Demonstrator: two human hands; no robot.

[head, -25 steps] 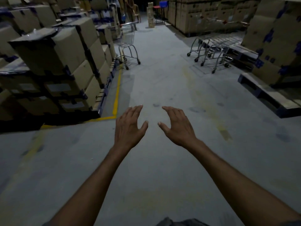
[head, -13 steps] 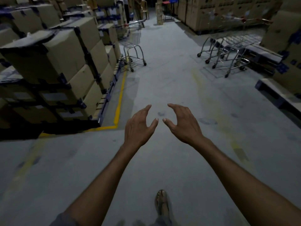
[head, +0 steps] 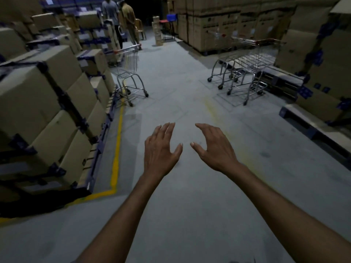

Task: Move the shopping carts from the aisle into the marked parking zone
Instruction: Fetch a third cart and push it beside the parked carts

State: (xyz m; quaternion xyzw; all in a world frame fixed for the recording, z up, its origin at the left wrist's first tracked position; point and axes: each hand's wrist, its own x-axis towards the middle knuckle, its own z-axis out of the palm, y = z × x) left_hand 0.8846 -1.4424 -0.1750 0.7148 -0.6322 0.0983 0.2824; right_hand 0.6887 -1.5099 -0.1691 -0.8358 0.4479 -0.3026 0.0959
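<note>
Hands: left hand (head: 161, 150) and right hand (head: 215, 149) held nothing, fingers (head: 168, 130) spread.
Cart: lone cart (head: 129, 73) stood at yellow line (head: 117, 145).
Room: floor (head: 190, 103) lay wide beside it.

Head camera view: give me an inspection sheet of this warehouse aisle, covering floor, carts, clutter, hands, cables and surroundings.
Surface: grey concrete floor, with a yellow line along the left stacks.
Job's things: a lone cart stands by the yellow line beside the left stacks; a nested group of carts stands at the right.
Clutter: an empty pallet lies on the floor at the right.
Hands: left hand and right hand are held out in front, fingers relaxed, holding nothing and touching no cart.
Cables: nothing seen.
Surroundings: cardboard boxes are stacked on pallets at the left, with more at the far right; two people stand far down the aisle.
</note>
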